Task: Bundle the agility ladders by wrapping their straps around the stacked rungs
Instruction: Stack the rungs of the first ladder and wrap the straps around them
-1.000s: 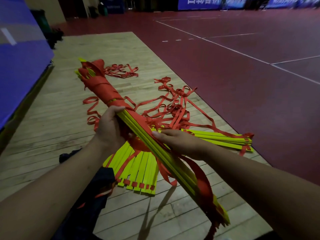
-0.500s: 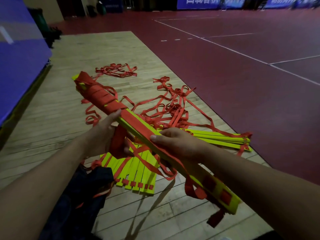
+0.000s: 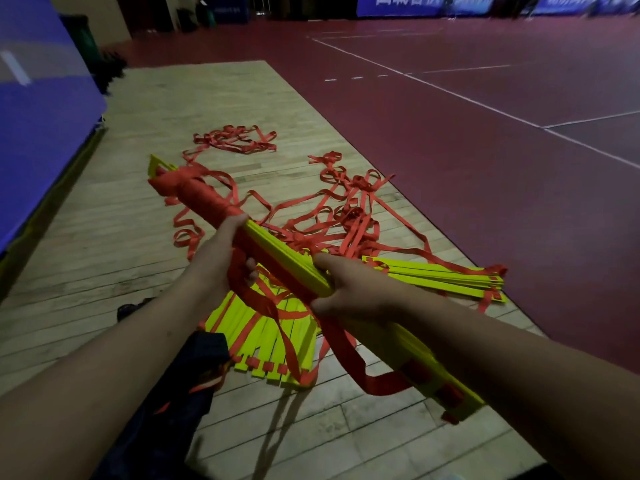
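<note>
Midway along the stacked rungs [image 3: 284, 261] you hold aloft, your left hand [image 3: 218, 268] grips beside the bound far end, seemingly pinching the loose strap [image 3: 273, 317]; your right hand [image 3: 349, 292], apart, clamps the bare middle. Wrapping looks half done; next, tension the strap and wind nearer.

Yellow rungs [image 3: 284, 252]; red straps [image 3: 349, 216]; maroon court floor [image 3: 485, 133].

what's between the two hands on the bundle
Head view: unwrapped yellow rungs, a red strap along their side, run from left hand to right hand.
</note>
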Available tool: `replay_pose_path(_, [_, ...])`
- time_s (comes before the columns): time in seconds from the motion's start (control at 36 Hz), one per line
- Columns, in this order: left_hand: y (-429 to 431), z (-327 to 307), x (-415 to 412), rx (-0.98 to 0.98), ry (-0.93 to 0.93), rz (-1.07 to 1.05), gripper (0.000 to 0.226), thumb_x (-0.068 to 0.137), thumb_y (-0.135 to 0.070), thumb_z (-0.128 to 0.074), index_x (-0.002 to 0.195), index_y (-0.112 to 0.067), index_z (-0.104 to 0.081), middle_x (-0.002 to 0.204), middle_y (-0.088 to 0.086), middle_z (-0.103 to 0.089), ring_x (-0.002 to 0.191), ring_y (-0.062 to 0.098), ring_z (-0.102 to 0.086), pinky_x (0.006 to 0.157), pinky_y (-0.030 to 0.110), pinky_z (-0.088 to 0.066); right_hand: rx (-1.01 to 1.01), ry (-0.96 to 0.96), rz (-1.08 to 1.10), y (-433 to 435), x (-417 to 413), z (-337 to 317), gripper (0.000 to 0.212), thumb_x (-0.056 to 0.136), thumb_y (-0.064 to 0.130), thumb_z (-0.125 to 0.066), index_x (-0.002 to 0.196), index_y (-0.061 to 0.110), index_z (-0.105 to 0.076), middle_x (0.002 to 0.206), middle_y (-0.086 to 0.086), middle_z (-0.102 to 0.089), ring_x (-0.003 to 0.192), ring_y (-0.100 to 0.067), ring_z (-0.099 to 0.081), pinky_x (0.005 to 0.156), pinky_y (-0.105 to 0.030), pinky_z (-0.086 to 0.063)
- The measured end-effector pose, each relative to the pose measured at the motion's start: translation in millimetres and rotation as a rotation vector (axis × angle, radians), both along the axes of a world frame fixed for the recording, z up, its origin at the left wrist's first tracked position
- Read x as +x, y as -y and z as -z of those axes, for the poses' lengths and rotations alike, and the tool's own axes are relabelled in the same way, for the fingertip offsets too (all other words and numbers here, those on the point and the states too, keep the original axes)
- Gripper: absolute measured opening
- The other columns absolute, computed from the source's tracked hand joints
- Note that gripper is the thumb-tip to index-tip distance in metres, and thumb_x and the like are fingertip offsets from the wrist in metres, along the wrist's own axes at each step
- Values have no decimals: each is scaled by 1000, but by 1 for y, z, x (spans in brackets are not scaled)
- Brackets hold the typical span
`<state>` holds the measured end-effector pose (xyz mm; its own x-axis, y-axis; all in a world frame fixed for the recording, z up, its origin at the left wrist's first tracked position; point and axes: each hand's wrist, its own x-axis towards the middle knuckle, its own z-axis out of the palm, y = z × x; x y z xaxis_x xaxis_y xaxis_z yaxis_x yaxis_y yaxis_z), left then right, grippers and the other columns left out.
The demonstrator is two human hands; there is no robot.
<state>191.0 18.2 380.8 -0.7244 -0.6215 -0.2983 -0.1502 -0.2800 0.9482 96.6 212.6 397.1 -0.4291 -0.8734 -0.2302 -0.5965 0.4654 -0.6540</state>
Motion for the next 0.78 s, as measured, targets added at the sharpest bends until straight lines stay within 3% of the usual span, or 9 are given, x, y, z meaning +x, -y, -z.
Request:
replay_pose_path(0.17, [-5,-4,2,2,-98,69,38,96,-50,-51,90,-13,-57,57,1,-45,54,16,-44,50,27,-47,-14,254,75,-1,5,-3,52,95,14,-66,140,8,-42,121,-12,-62,88,-11,-62,76,-31,-55])
replay_pose_path(0.22, [-8,-7,1,-1,-96,137,44,97,-53,-46,96,-11,-58,65,5,-47,56,17,-51,50,28,-50,-26,279,104,2,8,-1,44,95,12,-65,132,9,-43,106,-12,-64,82,-16,-65,75,-37,-59])
replay_pose_path(0.28, [-10,-12,2,41,-43,236,57,97,-59,-41,107,-6,-59,77,14,-53,61,22,-59,51,30,-55,-56,195,161,5,7,1,39,93,15,-66,123,13,-42,98,-10,-60,78,-19,-63,72,-40,-59])
replay_pose_path(0.33, [-12,-15,2,57,64,333,69,95,-65,-39,112,0,-59,75,18,-59,60,27,-62,50,29,-56,-78,64,202,6,5,5,35,90,19,-67,113,15,-41,93,-9,-56,76,-20,-59,67,-43,-55])
replay_pose_path(0.47, [-17,-9,1,36,120,215,43,96,-53,-51,80,-13,-54,53,4,-47,43,17,-49,46,24,-42,-39,-118,163,2,7,7,40,90,21,-69,108,18,-34,83,-3,-51,66,-15,-51,54,-33,-45])
replay_pose_path(0.53, [-18,-12,0,110,59,131,38,96,-45,-52,74,-15,-52,49,2,-42,42,16,-45,49,25,-40,-48,16,144,4,6,2,48,89,22,-72,117,20,-33,90,-6,-56,69,-14,-56,58,-32,-51])
replay_pose_path(0.61, [-17,-20,2,136,-69,109,34,96,-35,-48,76,-8,-52,47,3,-38,40,16,-42,42,22,-39,-46,224,131,2,-3,-3,56,90,32,-74,132,20,-39,104,-4,-60,83,-16,-65,76,-37,-58])
replay_pose_path(0.72, [-18,-27,7,59,-209,234,28,89,-30,-48,81,-3,-53,52,3,-44,43,15,-42,41,22,-38,8,412,113,-4,-3,-7,69,75,57,-76,125,11,-61,110,-3,-62,97,-21,-62,84,-37,-50])
replay_pose_path(0.78, [-19,-31,8,40,-231,250,28,86,-31,-49,79,-4,-55,51,3,-47,41,14,-42,40,22,-38,-9,564,84,-6,-3,-6,53,83,45,-75,122,11,-62,107,-5,-66,93,-22,-65,81,-36,-53])
